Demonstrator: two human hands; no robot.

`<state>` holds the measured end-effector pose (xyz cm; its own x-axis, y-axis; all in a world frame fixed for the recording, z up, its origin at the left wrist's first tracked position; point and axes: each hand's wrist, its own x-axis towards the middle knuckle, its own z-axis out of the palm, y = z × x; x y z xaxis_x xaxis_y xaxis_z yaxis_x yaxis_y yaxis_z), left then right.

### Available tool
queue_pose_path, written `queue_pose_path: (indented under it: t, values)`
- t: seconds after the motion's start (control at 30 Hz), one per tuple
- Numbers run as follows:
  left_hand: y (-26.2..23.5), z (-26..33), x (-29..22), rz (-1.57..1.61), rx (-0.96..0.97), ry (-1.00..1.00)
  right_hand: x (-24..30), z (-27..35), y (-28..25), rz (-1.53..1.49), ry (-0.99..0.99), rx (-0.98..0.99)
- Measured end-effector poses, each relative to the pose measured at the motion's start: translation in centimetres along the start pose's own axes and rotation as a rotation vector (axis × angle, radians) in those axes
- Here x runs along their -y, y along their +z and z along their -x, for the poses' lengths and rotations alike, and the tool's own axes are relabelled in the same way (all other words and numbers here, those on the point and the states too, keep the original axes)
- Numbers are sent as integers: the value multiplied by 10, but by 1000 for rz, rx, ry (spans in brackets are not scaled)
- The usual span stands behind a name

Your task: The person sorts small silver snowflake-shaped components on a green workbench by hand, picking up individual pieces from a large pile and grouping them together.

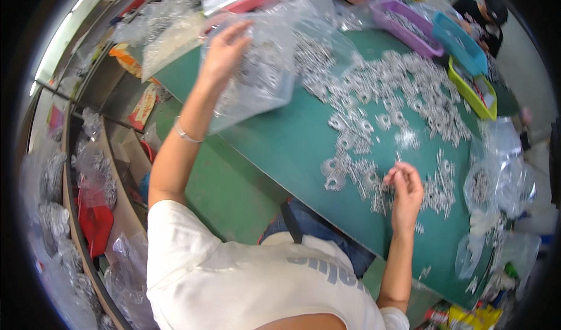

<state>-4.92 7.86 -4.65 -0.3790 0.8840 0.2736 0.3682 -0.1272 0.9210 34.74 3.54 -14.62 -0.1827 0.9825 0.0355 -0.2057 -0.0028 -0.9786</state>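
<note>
My left hand [227, 52] is over a clear plastic bag [274, 93] at the far left of the table. Its fingers look apart, and no grip on the bag shows. Many small silvery metal parts show through the bag. My right hand [407, 185] is closed in a pinch above the table, near its right part. A small, slim silvery metal piece [399, 156] sticks up from its fingertips. Beneath and beside that hand lie loose metal parts [367, 178], some of them toothed or comb-like. A larger spread of silvery parts [403, 79] covers the back right.
On the green table [263, 143], a purple basket [403, 26], a blue basket [460, 42] and a lime-green basket [473, 90] stand at the far right. Plastic bags [497, 172] lie along the right edge. Shelving [111, 155] stands left. Another person [482, 20] is behind.
</note>
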Motion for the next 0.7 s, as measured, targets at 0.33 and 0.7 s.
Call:
queue_pose_path:
  t: [0.33, 0.7]
  values:
    - [95, 165, -60, -161, 667, 351, 7, -8, -31, 871, -209, 295]
    - [151, 184, 36, -432, 518, 171, -22, -5, -16, 773, -180, 63]
